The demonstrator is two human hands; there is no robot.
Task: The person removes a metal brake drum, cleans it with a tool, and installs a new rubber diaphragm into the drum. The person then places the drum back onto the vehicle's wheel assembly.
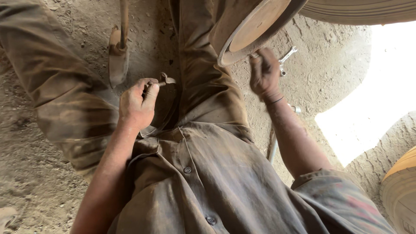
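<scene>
My left hand (136, 104) is closed around a small rusty metal part (164, 80) whose end sticks out past my fingers, held above my lap. My right hand (264, 71) reaches up to the lower edge of a round rusty brake drum (253, 28) and appears to grip something small there; what it grips is hidden by the fingers. A shiny wrench (287, 56) lies on the dirt just beyond that hand. I am sitting on the ground in dusty brown work clothes, legs stretched forward.
A sandal (117, 60) is on my foot at upper left. Part of a tyre (359, 11) spans the top right. A metal pipe (274, 145) lies by my right forearm. A yellowish rounded object (401, 186) sits at right; bright sunlight falls on the dirt.
</scene>
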